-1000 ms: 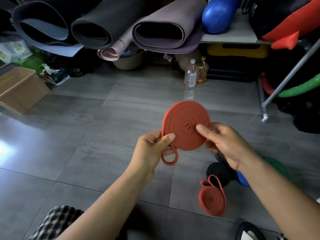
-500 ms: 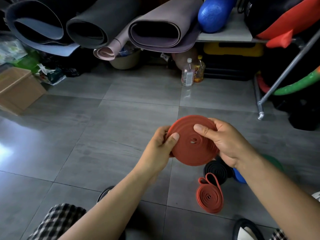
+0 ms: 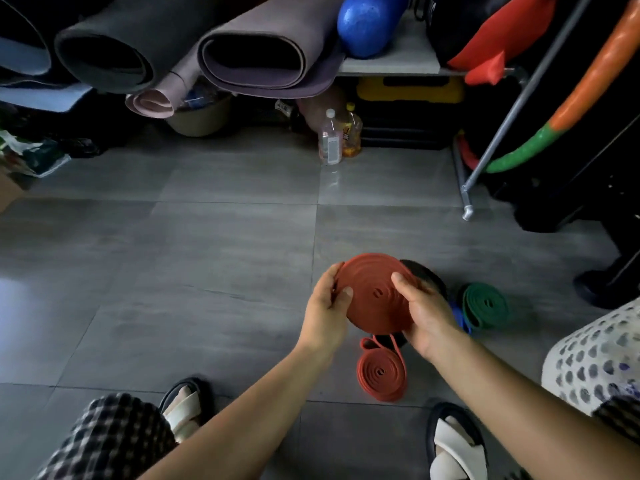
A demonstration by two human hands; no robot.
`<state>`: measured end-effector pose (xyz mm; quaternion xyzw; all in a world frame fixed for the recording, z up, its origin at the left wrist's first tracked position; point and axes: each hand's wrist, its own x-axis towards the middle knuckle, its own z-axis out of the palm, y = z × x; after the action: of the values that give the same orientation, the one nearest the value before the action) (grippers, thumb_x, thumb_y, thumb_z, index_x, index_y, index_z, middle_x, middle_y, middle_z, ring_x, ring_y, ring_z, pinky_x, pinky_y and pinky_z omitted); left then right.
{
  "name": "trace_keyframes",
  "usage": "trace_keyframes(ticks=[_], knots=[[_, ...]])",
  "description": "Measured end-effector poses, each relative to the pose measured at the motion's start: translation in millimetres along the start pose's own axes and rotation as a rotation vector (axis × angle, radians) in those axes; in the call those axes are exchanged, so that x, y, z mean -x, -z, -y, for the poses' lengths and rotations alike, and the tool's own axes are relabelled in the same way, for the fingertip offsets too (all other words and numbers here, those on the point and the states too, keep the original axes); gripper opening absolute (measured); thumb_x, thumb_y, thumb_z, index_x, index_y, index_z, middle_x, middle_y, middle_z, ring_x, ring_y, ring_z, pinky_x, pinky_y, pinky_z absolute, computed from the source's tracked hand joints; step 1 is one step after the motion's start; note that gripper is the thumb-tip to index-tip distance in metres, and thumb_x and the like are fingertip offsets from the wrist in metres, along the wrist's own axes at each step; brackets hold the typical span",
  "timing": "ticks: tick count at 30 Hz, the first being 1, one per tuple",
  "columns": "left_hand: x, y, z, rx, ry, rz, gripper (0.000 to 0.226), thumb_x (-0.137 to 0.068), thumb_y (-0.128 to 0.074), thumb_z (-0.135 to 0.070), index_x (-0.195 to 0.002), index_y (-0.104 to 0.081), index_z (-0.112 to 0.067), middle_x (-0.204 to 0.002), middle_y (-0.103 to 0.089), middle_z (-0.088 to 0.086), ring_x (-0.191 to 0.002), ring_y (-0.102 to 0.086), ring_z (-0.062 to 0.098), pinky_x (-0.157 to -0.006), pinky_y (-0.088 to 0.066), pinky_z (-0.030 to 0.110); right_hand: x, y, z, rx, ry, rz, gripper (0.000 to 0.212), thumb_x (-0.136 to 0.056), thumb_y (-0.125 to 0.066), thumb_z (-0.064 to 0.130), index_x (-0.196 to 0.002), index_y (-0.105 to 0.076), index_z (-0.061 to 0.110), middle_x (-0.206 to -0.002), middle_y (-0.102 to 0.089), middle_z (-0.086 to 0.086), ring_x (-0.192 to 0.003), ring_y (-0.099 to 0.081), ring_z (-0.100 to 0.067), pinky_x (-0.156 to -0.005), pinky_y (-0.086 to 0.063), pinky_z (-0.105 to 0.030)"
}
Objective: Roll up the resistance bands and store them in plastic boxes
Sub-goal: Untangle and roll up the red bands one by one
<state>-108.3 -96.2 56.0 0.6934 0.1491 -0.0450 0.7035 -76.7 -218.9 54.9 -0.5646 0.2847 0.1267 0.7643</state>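
Observation:
A large rolled red resistance band (image 3: 375, 294) lies almost flat between both hands, low over the floor. My left hand (image 3: 327, 311) pinches its left edge, thumb on top. My right hand (image 3: 427, 315) grips its right side, thumb on the coil. Under and behind it sits a rolled black band (image 3: 427, 275), mostly hidden. A smaller rolled red band (image 3: 381, 372) lies on the floor just below. A rolled green band (image 3: 485, 304) lies to the right, with a bit of a blue band (image 3: 460, 317) beside it. No plastic box is in view.
Grey tiled floor (image 3: 207, 271). Rolled mats (image 3: 263, 53) and a blue ball (image 3: 367, 22) sit at the back. Two bottles (image 3: 332, 138) stand on the floor. A metal rack leg (image 3: 467, 209) and hoops are right. My sandalled feet (image 3: 457, 448) are below; a white perforated basket (image 3: 595, 355) at right.
Both hands have lowered the large red roll from upright and facing me to nearly flat over the bands on the floor. Its loose end loop no longer hangs below.

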Motion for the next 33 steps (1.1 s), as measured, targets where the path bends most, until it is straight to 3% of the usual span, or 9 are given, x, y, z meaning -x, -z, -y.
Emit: trace_keyframes(ticks=[4, 7, 11, 13, 17, 19, 24, 30, 33], knots=[[-10, -21, 50, -0.195, 0.113, 0.031, 0.030, -0.092, -0.041, 0.005, -0.114, -0.033, -0.013, -0.096, -0.050, 0.000, -0.082, -0.047, 0.012, -0.070, -0.041, 0.016, -16, 32, -58, 0.026, 0.000, -0.298, 0.007, -0.093, -0.052, 0.015, -0.095, -0.049, 0.021, -0.112, -0.055, -0.012, -0.094, -0.049, -0.023, -0.073, -0.045, -0.032], [-16, -36, 93, -0.286, 0.228, 0.065, 0.025, -0.090, -0.040, 0.007, -0.089, -0.031, -0.016, -0.078, -0.035, -0.005, -0.075, -0.036, 0.012, -0.059, -0.034, 0.018, -18, 47, -115, -0.148, -0.065, -0.429, 0.014, -0.096, -0.042, 0.009, -0.090, -0.045, 0.021, -0.102, -0.051, -0.011, -0.085, -0.048, -0.024, -0.076, -0.041, -0.033], [-20, -55, 154, -0.399, 0.303, 0.038, 0.031, -0.089, -0.049, 0.003, -0.083, -0.039, -0.025, -0.074, -0.047, -0.003, -0.069, -0.044, 0.014, -0.063, -0.032, 0.022, -37, 65, -173, -0.278, -0.050, -0.560, 0.015, -0.090, -0.051, 0.000, -0.082, -0.050, 0.013, -0.075, -0.062, -0.005, -0.068, -0.061, -0.017, -0.072, -0.043, -0.034], [-28, -63, 176, -0.456, 0.310, -0.012, 0.018, -0.090, -0.050, -0.001, -0.097, -0.050, -0.018, -0.087, -0.052, 0.003, -0.080, -0.048, 0.017, -0.069, -0.034, 0.022, -54, 72, -200, -0.215, -0.067, -0.604, 0.017, -0.083, -0.063, 0.006, -0.095, -0.051, 0.001, -0.088, -0.059, -0.016, -0.076, -0.061, -0.024, -0.073, -0.043, -0.036], [-51, -73, 208, -0.555, 0.304, 0.073, 0.029, -0.092, -0.049, -0.005, -0.120, -0.054, -0.009, -0.105, -0.041, 0.002, -0.097, -0.048, 0.019, -0.082, -0.034, 0.021, -80, 95, -251, 0.162, -0.036, -0.624, 0.056, -0.060, -0.059, 0.055, -0.085, -0.053, 0.005, -0.084, -0.060, -0.022, -0.082, -0.058, -0.034, -0.078, -0.047, -0.050], [-63, -78, 219, -0.573, 0.288, 0.108, 0.030, -0.092, -0.050, -0.005, -0.122, -0.055, -0.009, -0.105, -0.042, 0.000, -0.097, -0.047, 0.016, -0.081, -0.032, 0.019, -90, 103, -260, 0.218, -0.009, -0.670, 0.054, -0.052, -0.055, 0.059, -0.078, -0.050, 0.012, -0.080, -0.058, -0.019, -0.078, -0.055, -0.030, -0.075, -0.046, -0.047], [-82, -84, 242, -0.582, 0.251, 0.112, 0.031, -0.095, -0.047, -0.009, -0.124, -0.055, -0.011, -0.113, -0.045, 0.004, -0.101, -0.045, 0.016, -0.085, -0.035, 0.021, -110, 106, -257, 0.357, 0.079, -0.668, 0.065, -0.058, -0.049, 0.057, -0.082, -0.054, -0.004, -0.076, -0.055, -0.018, -0.073, -0.051, -0.026, -0.066, -0.041, -0.038], [-82, -85, 258, -0.771, 0.188, 0.075, 0.039, -0.095, -0.046, -0.012, -0.133, -0.049, -0.024, -0.125, -0.039, 0.008, -0.111, -0.029, 0.022, -0.099, -0.027, 0.036, -108, 111, -259, 0.548, 0.035, -0.615, 0.026, -0.083, -0.064, 0.021, -0.091, -0.053, -0.002, -0.091, -0.051, -0.020, -0.085, -0.048, -0.032, -0.075, -0.044, -0.046], [-83, -83, 262, -0.877, 0.100, 0.077, 0.041, -0.094, -0.048, -0.017, -0.134, -0.049, -0.026, -0.126, -0.040, 0.012, -0.111, -0.032, 0.029, -0.097, -0.027, 0.039, -107, 113, -256, 0.598, 0.102, -0.604, 0.059, -0.073, -0.059, 0.049, -0.093, -0.055, -0.007, -0.091, -0.041, -0.012, -0.085, -0.039, -0.023, -0.074, -0.041, -0.039]])
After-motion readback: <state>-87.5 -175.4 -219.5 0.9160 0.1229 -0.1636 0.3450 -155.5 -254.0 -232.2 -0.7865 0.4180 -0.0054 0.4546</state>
